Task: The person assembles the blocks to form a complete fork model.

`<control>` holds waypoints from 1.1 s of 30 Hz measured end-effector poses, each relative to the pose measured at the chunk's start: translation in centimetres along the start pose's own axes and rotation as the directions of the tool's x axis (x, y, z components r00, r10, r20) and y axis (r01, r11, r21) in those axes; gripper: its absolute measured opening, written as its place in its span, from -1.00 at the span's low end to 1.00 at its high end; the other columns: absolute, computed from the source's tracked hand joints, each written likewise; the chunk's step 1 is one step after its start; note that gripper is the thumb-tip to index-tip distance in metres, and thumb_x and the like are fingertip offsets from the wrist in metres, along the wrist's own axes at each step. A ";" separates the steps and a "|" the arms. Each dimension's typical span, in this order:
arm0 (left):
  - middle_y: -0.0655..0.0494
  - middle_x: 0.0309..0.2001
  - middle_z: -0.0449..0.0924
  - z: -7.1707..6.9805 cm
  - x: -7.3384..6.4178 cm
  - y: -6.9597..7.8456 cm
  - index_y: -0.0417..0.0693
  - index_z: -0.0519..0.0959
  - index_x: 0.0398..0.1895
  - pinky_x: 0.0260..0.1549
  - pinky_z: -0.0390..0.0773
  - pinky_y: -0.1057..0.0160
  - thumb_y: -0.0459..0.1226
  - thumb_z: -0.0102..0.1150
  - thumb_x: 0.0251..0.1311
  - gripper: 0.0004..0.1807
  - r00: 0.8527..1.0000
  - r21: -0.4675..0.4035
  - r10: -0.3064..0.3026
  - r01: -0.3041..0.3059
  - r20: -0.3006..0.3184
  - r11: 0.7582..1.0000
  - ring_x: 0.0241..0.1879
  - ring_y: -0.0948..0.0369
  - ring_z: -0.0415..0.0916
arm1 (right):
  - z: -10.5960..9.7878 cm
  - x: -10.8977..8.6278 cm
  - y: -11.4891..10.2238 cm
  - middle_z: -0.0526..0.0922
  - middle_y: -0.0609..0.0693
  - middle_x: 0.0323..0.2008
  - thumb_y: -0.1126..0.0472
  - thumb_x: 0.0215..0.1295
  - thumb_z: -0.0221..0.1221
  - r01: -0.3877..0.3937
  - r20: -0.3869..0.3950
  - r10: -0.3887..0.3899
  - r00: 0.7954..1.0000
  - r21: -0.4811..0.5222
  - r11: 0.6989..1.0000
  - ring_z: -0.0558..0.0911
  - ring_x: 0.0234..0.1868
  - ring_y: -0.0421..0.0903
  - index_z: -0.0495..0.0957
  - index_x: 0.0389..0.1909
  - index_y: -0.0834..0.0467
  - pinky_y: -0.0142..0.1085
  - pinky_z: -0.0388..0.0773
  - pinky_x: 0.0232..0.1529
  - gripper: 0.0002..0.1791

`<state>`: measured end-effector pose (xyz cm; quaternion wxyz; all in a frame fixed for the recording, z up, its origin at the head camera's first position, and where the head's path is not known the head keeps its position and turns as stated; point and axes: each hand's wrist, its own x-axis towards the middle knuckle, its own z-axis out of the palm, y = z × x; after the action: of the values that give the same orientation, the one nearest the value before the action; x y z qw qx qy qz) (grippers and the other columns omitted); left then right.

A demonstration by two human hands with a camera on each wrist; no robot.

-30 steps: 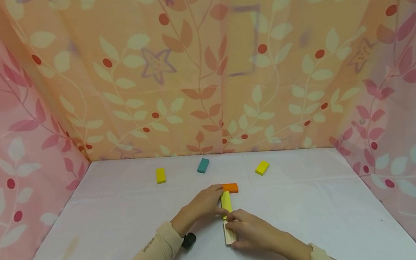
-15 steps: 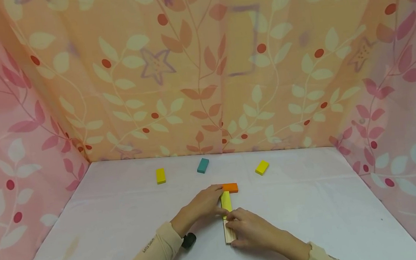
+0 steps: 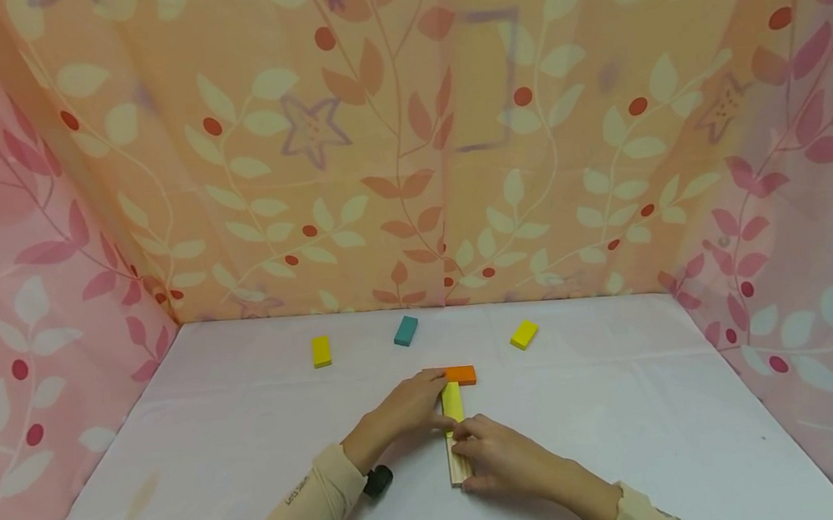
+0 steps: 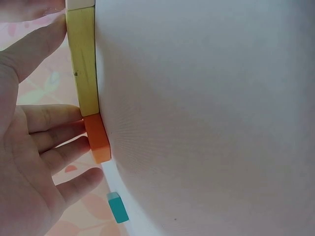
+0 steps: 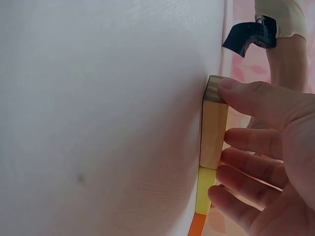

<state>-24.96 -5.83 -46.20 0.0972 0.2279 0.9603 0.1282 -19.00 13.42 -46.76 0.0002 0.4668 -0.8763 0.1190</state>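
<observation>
A plain wooden block (image 3: 459, 463) lies end to end with a yellow block (image 3: 452, 403), whose far end meets a crosswise orange block (image 3: 461, 375). My right hand (image 3: 506, 456) holds the wooden block; in the right wrist view its thumb (image 5: 241, 93) lies on the near end and its fingers rest along the top. From the left, my left hand (image 3: 408, 407) steadies the row with fairly straight fingers. In the left wrist view the thumb touches the yellow block (image 4: 82, 61) near one end, while fingertips touch the orange block (image 4: 98, 140). Fingers partly cover the wood-yellow joint in the head view.
Toward the back of the white-covered table (image 3: 252, 426) lie a yellow block (image 3: 321, 351), a teal block (image 3: 406, 330) and another yellow block (image 3: 524, 334), spaced apart. Floral curtains (image 3: 404, 127) enclose the back and sides.
The wooden block has slid slightly away from me, up to the yellow block, with my right hand moving along. My left hand stays in place.
</observation>
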 end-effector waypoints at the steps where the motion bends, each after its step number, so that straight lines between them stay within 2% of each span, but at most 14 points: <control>1: 0.01 0.38 0.37 0.0 0.0 0.0 -0.14 0.42 0.32 0.31 0.40 0.10 0.13 0.38 0.02 -0.14 1.000 0.002 0.002 -0.002 -0.001 1.000 0.34 0.09 0.36 | 0.0 0.0 0.0 0.57 -0.06 0.02 -0.01 0.13 0.38 -0.002 0.002 0.002 1.000 0.006 1.000 0.52 0.02 -0.20 0.66 -0.03 0.17 -0.41 0.56 0.03 -0.55; 22: 0.01 0.38 0.37 0.0 0.1 0.0 -0.15 0.41 0.33 0.30 0.42 0.10 0.16 0.37 0.00 -0.12 1.000 0.015 0.001 -0.001 -0.001 1.000 0.33 0.09 0.37 | 0.0 0.0 -0.2 0.57 -0.05 0.02 -0.01 0.09 0.41 -0.018 0.001 0.018 1.000 -0.008 1.000 0.54 0.04 -0.19 0.67 -0.03 0.17 -0.40 0.57 0.05 -0.54; 29: 0.02 0.42 0.31 0.0 0.2 0.0 -0.12 0.38 0.36 0.33 0.37 0.07 0.18 0.34 0.02 -0.10 1.000 0.016 -0.011 0.010 0.027 1.000 0.39 0.08 0.31 | 0.0 -0.1 -0.2 0.59 -0.02 0.02 0.00 0.09 0.41 -0.014 -0.003 0.014 1.000 0.002 1.000 0.55 0.03 -0.17 0.66 -0.03 0.18 -0.40 0.58 0.05 -0.53; 33: 0.01 0.41 0.32 0.1 0.2 0.0 -0.13 0.39 0.35 0.31 0.40 0.08 0.18 0.35 0.01 -0.10 1.000 0.012 -0.008 0.008 0.024 1.000 0.36 0.07 0.34 | 0.0 -0.3 -0.2 0.59 -0.02 0.03 0.01 0.12 0.39 -0.019 0.000 0.019 1.000 0.004 1.000 0.55 0.04 -0.17 0.66 -0.02 0.18 -0.40 0.58 0.05 -0.55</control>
<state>-25.06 -5.70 -46.26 0.1080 0.2261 0.9607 0.1193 -18.66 13.51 -46.76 -0.0016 0.4584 -0.8805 0.1208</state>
